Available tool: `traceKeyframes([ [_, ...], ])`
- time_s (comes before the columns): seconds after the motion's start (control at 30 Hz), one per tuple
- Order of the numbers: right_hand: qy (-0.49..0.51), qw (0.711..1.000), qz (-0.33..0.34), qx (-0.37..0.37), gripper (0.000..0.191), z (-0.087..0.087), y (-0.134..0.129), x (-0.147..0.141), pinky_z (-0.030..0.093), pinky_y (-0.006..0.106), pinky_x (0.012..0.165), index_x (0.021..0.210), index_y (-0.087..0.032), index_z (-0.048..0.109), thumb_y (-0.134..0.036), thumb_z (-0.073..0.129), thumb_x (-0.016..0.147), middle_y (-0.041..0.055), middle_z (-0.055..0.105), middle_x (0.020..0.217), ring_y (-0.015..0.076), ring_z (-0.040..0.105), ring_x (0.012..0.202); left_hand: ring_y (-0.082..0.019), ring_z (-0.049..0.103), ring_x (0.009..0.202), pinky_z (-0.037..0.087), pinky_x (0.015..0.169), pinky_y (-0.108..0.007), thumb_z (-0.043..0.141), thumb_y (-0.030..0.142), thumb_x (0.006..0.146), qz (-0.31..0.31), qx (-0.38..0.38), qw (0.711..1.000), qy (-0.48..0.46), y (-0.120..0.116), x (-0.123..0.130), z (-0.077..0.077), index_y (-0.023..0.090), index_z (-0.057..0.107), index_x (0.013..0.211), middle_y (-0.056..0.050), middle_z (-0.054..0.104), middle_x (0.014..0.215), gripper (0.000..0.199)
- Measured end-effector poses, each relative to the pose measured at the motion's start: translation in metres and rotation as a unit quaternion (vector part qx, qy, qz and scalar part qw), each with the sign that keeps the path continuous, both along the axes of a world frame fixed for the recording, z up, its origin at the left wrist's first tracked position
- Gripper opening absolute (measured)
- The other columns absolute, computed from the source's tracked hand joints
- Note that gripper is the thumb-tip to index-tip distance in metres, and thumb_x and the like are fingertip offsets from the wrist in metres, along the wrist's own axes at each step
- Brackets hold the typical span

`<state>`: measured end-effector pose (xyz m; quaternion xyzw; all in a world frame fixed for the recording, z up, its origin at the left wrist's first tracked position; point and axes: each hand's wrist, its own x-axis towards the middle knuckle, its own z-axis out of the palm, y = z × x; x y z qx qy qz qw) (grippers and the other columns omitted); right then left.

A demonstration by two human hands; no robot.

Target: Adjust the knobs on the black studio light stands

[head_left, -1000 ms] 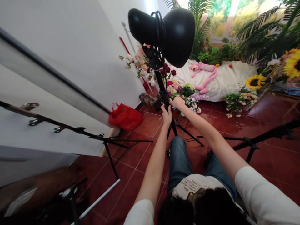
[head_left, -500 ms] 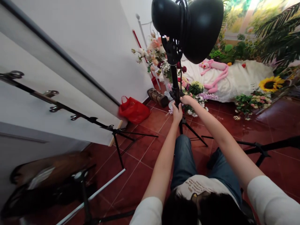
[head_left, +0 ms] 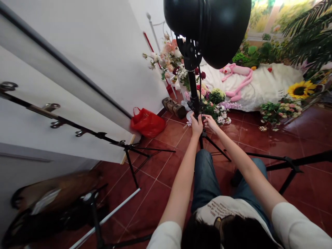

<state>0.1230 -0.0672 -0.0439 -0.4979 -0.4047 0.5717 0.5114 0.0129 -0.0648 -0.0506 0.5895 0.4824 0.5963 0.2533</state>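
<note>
A black studio light (head_left: pixel 220 31) with a rounded housing stands before me on an upright light stand (head_left: pixel 192 84). My left hand (head_left: pixel 197 126) is closed around the lower part of the stand's pole. Just right of it, my right hand (head_left: pixel 211 123) is at the pole with its fingers bent and tips together. Whatever small part or cord those fingertips pinch is too small to make out. A thin cable (head_left: pixel 200 77) hangs beside the pole. Below my hands the stand's black legs (head_left: pixel 216 147) spread over the floor.
Left of the stand, a red bag (head_left: pixel 147 122) sits by the wall. Artificial flowers (head_left: pixel 216 98) and a white-draped bed with a pink plush toy (head_left: pixel 238 71) lie beyond. Another black stand (head_left: pixel 290 162) reaches in from the right. A backdrop bar with clamps (head_left: pixel 64 121) runs along the left.
My right hand has moved down the pole, from beside the upper joint to just right of my left hand. My left hand keeps its hold. The light looms slightly larger and higher in view.
</note>
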Motion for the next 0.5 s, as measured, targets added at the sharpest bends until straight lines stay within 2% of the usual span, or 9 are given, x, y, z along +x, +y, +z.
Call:
traceKeyframes([
  [0.07,-0.044,0.996,-0.064,0.034,0.012,0.005,0.001,0.002,0.041,0.02,0.055,0.097,-0.023,0.051,-0.027,0.053,0.086,-0.0056,0.051,0.072,0.0092,0.047,0.057,-0.024,0.06,0.121,0.046,0.105,-0.041,0.035,0.067,0.094,0.0,0.004,1.0,-0.003,0.0,0.0,0.0,0.017,0.04,0.127,-0.02,0.059,0.126,0.06],
  [0.13,-0.106,0.983,-0.088,0.121,0.015,0.016,0.0,0.003,0.048,0.024,0.066,0.096,-0.023,0.054,-0.03,0.058,0.084,-0.0022,0.055,0.08,0.0123,0.054,0.071,-0.025,0.06,0.122,0.047,0.105,-0.041,0.036,0.066,0.095,0.002,0.006,1.0,-0.008,-0.001,0.001,0.0,0.016,0.04,0.127,-0.021,0.059,0.126,0.06],
  [0.23,-0.222,0.933,-0.061,0.277,0.029,0.035,-0.005,0.0,0.05,0.035,0.088,0.105,-0.022,0.063,-0.04,0.066,0.082,0.0063,0.061,0.104,0.0202,0.058,0.098,-0.024,0.062,0.119,0.048,0.103,-0.041,0.038,0.062,0.096,-0.003,0.009,1.0,-0.02,-0.002,0.002,-0.001,0.018,0.04,0.129,-0.019,0.061,0.125,0.055],
  [0.3,-0.299,0.891,-0.05,0.337,0.036,0.047,-0.009,-0.005,0.046,0.042,0.1,0.109,-0.022,0.067,-0.045,0.07,0.081,0.0112,0.061,0.118,0.0256,0.055,0.112,-0.023,0.063,0.118,0.049,0.102,-0.041,0.04,0.059,0.097,-0.01,0.013,0.999,-0.031,-0.002,0.003,-0.002,0.018,0.039,0.13,-0.017,0.062,0.124,0.052],
  [0.37,-0.347,0.867,-0.061,0.351,0.035,0.056,-0.012,-0.012,0.042,0.044,0.106,0.108,-0.021,0.07,-0.046,0.07,0.083,0.0134,0.062,0.123,0.0283,0.053,0.119,-0.023,0.062,0.119,0.049,0.103,-0.041,0.042,0.055,0.097,-0.015,0.017,0.999,-0.039,-0.003,0.002,-0.002,0.019,0.037,0.133,-0.018,0.061,0.126,0.051],
  [0.5,-0.37,0.864,-0.075,0.333,0.032,0.066,-0.015,-0.027,0.04,0.045,0.107,0.104,-0.019,0.072,-0.046,0.06,0.092,0.0123,0.07,0.111,0.0265,0.059,0.107,-0.023,0.056,0.129,0.044,0.11,-0.043,0.043,0.049,0.098,-0.015,0.025,0.999,-0.034,-0.005,0.0,0.001,0.018,0.034,0.136,-0.02,0.054,0.136,0.05],
])
